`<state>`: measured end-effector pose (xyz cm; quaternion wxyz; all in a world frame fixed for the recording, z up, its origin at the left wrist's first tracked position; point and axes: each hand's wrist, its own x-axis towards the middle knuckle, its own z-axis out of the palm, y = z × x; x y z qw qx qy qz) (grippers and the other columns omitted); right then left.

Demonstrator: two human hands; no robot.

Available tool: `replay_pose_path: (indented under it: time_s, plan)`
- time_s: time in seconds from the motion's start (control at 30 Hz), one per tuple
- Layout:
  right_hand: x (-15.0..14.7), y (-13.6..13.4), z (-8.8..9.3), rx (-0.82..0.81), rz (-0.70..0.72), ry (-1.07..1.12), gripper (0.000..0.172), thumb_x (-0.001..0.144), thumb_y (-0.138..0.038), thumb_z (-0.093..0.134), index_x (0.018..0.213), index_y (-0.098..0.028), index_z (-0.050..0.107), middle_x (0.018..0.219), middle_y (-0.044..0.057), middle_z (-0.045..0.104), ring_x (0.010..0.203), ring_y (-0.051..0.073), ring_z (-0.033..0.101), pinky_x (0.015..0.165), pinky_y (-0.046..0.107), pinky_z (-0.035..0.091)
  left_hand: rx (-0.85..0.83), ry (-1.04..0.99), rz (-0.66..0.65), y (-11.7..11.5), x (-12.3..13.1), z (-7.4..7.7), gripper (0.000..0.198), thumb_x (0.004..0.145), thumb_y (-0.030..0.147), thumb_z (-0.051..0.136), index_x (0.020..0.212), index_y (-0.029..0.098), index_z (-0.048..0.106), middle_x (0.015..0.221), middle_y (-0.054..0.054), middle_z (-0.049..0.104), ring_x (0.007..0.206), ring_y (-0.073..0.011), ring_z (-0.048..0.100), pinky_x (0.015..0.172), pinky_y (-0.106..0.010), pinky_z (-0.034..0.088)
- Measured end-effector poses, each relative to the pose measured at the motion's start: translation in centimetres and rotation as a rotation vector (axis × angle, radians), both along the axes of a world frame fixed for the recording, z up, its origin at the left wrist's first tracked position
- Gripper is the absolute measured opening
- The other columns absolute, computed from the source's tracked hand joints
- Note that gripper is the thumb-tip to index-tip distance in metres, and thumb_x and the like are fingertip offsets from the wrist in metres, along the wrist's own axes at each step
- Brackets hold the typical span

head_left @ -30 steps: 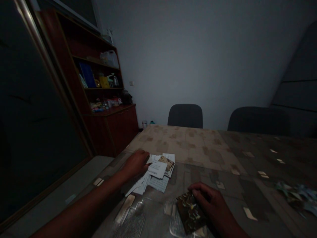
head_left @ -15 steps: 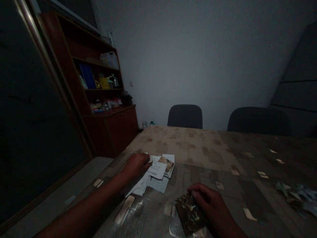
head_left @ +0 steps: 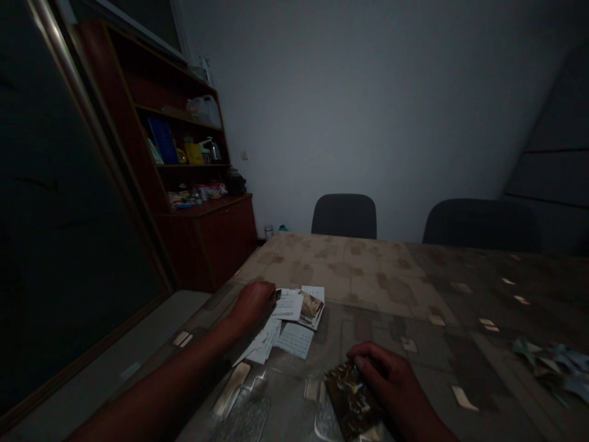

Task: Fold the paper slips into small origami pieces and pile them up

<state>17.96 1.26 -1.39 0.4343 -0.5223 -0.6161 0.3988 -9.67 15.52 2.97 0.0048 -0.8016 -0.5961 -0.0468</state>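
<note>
My left hand [head_left: 253,302] is at the left edge of a loose pile of printed paper cards. Its fingers are closed at the edge of a white card with printed text [head_left: 288,307]; the fingertips are partly hidden. Beneath lies a brownish picture card [head_left: 311,307], and a printed sheet [head_left: 295,341] sticks out toward me. More white papers [head_left: 264,347] fan out below my wrist. Nearer to me, my right hand [head_left: 391,374] has its thumb and curled fingers on the upper right corner of a dark picture card with a gold-toned pattern [head_left: 352,396].
Crumpled papers [head_left: 554,368] lie on the right of the patterned tablecloth [head_left: 340,261]. Two grey chairs, one nearer the middle [head_left: 344,215] and one to the right [head_left: 478,221], stand beyond the table. A red-brown cabinet [head_left: 221,236] with filled shelves is at the left.
The white printed card by my left hand has shifted up and leftward, baring more of the sheet under it. My left hand has turned slightly; my right hand and its card barely moved.
</note>
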Motion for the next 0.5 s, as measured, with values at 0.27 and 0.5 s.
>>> replay_pose_path:
  time_s: [0.27, 0.5]
  plan:
    - [-0.1, 0.1, -0.3, 0.006, 0.008, 0.008, 0.03, 0.086, -0.044, 0.054, 0.084, -0.018, 0.069, 0.073, 0.003, 0.066, 0.071, 0.022, 0.062, 0.063, 0.029, 0.044, 0.042, -0.104, -0.155, -2.6, 1.1, -0.9, 0.022, 0.088, 0.015, 0.052, 0.105, 0.019, 0.066, 0.113, -0.012, 0.068, 0.105, -0.0267, 0.062, 0.088, -0.034, 0.045]
    - [0.1, 0.1, -0.5, 0.013, 0.004, -0.016, 0.03, 0.087, -0.042, 0.053, 0.086, -0.018, 0.07, 0.075, 0.004, 0.068, 0.073, 0.022, 0.062, 0.064, 0.029, 0.045, 0.035, -0.283, -0.282, -3.5, 0.4, -1.0, 0.029, 0.08, 0.039, 0.067, 0.104, 0.022, 0.069, 0.121, -0.008, 0.068, 0.108, -0.0262, 0.062, 0.093, -0.031, 0.044]
